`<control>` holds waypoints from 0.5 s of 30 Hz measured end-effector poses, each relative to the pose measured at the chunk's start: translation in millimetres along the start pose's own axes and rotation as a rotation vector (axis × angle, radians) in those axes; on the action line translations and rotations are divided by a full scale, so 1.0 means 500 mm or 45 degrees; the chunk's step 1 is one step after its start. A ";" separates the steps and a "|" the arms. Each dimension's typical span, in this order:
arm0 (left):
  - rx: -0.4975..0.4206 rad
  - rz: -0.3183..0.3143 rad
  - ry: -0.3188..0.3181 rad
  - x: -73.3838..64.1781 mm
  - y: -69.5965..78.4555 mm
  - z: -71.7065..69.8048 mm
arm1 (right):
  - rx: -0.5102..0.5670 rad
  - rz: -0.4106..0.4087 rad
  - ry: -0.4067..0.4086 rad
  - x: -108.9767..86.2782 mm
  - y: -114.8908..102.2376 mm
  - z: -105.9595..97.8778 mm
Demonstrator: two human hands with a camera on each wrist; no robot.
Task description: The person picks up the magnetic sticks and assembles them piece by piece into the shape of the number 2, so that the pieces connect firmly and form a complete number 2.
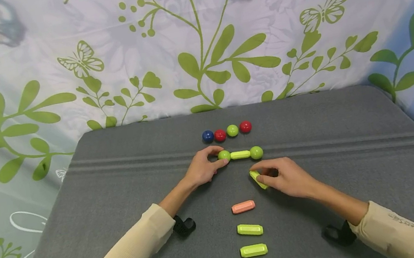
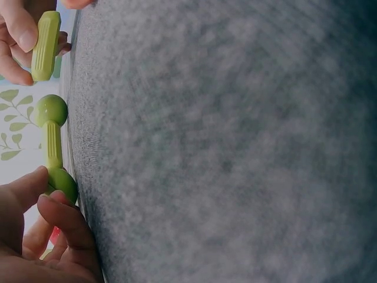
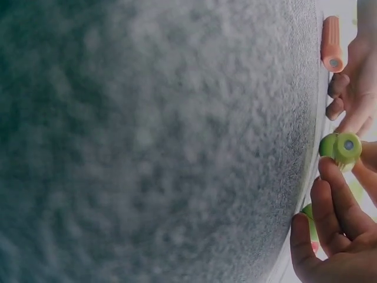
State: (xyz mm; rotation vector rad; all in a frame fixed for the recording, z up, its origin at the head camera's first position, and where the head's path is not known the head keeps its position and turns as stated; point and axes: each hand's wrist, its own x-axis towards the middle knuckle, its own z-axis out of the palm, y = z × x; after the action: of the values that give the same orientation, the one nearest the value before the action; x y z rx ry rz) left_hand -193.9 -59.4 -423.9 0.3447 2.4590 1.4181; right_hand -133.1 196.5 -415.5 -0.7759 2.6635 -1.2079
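Note:
My left hand [image 1: 201, 167] pinches a green ball [image 1: 224, 156] between thumb and fingers. That ball forms the left end of a dumbbell shape: a yellow-green ribbed rod [image 1: 240, 154] joins it to a second green ball [image 1: 256, 153]. Just below and to the right, my right hand [image 1: 288, 177] holds another yellow-green rod [image 1: 258, 180] at a slant, apart from the dumbbell. In the right wrist view a grey disc shows in the end of this held rod [image 3: 348, 145]. The left wrist view has the held rod [image 2: 46, 47] beyond the far ball [image 2: 52, 110].
Behind the hands, a blue ball [image 1: 208, 136], two red balls [image 1: 220, 135] and a green ball [image 1: 232, 130] form a row. Nearer me lie an orange rod [image 1: 243, 206] and two yellow-green rods [image 1: 250, 229] on the grey table [image 1: 128, 247]. A patterned cloth [image 1: 107, 50] hangs behind.

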 end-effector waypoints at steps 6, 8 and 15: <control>0.006 -0.004 0.007 0.002 -0.002 0.000 | 0.001 0.068 0.092 0.000 -0.004 0.000; 0.007 -0.007 0.005 0.002 -0.001 -0.001 | -0.003 0.095 0.116 0.000 -0.004 0.000; 0.005 -0.007 -0.006 -0.001 0.000 -0.002 | 0.005 0.138 0.163 0.004 -0.007 0.000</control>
State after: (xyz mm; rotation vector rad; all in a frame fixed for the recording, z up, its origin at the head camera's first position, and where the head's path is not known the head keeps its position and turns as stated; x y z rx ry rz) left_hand -193.9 -60.1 -423.4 0.3414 2.4574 1.4088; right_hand -133.4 193.6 -412.7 -0.5633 2.7626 -1.2759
